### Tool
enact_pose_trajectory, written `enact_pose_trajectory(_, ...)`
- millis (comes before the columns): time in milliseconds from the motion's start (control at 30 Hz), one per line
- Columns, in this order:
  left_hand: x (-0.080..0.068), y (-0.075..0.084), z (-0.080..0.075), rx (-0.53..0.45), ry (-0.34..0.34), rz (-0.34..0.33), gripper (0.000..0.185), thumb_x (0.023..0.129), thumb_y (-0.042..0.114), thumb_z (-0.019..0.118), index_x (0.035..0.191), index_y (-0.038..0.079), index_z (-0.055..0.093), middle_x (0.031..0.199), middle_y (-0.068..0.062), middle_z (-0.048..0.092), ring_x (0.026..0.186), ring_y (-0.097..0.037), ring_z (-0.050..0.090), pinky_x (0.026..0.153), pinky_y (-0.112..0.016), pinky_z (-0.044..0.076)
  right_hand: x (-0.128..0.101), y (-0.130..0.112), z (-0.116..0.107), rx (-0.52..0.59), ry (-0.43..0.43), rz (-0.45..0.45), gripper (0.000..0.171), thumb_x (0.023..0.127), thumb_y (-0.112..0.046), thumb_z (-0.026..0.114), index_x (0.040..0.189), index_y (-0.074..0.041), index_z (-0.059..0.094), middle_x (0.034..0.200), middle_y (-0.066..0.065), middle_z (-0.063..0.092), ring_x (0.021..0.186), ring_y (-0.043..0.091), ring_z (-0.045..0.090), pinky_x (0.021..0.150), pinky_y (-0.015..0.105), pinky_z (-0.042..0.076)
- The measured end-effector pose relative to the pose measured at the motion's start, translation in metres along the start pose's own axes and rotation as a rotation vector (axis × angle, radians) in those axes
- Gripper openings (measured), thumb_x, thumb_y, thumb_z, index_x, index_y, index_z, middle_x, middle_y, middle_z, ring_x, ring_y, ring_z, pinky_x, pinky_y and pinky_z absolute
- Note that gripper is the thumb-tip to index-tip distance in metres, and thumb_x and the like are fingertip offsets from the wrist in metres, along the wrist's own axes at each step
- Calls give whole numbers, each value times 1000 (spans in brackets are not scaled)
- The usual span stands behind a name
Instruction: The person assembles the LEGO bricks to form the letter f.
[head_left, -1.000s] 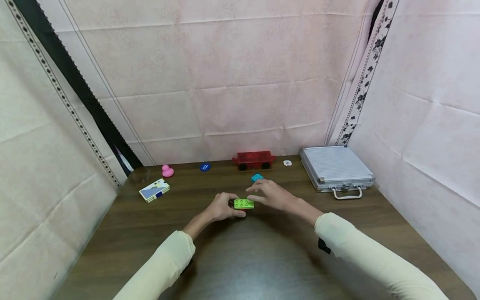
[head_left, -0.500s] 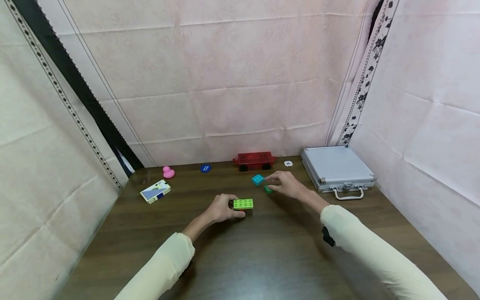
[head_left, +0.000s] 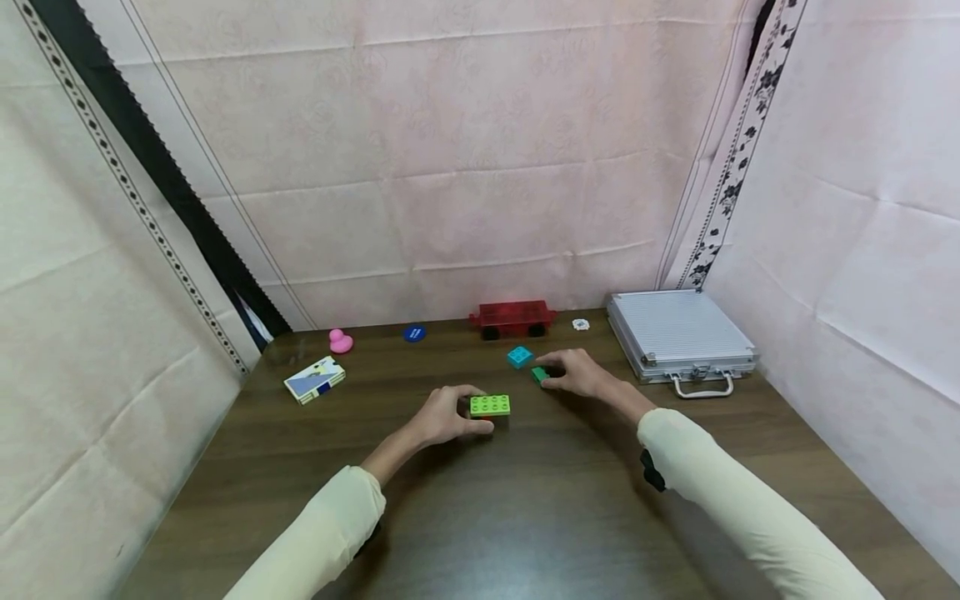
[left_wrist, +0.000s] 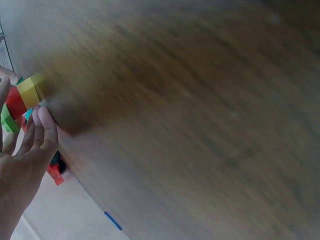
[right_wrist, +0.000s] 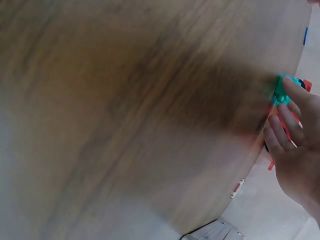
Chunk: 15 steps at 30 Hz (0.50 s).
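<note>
Lime-green brick [head_left: 489, 405] sits mid-counter, your left hand [head_left: 444, 415] curled round its near end, steadying it. Your right hand [head_left: 581, 374] has its grip pinched on the small dark-green brick [head_left: 538, 375] just right of it, beside the teal brick [head_left: 519, 357]. Judging by this, nothing is joined yet; the stacking is still to do.

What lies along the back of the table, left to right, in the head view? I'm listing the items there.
Pink duck → blue disc → red toy wagon → small white piece → silver case.
</note>
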<state>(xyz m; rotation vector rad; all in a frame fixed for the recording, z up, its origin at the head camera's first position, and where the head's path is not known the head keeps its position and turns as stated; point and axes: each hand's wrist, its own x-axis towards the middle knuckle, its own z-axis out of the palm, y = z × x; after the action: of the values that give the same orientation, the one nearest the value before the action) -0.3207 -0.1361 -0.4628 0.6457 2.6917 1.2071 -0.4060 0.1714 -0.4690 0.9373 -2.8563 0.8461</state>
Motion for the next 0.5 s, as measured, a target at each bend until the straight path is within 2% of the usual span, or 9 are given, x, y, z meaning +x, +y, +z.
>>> enact_pose_trajectory(367, -3, 4, 2, 28, 38, 74, 44, 90, 25, 85, 129, 12, 71, 99, 0, 69, 76, -17, 60, 64, -26, 50, 0, 2, 4, 6, 2, 28, 41, 96, -19, 78, 133, -3, 69, 124, 14, 73, 115, 29, 69, 95, 45, 56)
enact_pose_trajectory(500, -3, 4, 2, 28, 52, 92, 38, 91, 21, 83, 125, 10, 72, 98, -1, 70, 77, -19, 61, 65, -26, 50, 0, 2, 4, 6, 12, 3, 39, 96, -20, 78, 129, -2, 71, 119, 13, 74, 111, 28, 70, 93, 45, 56)
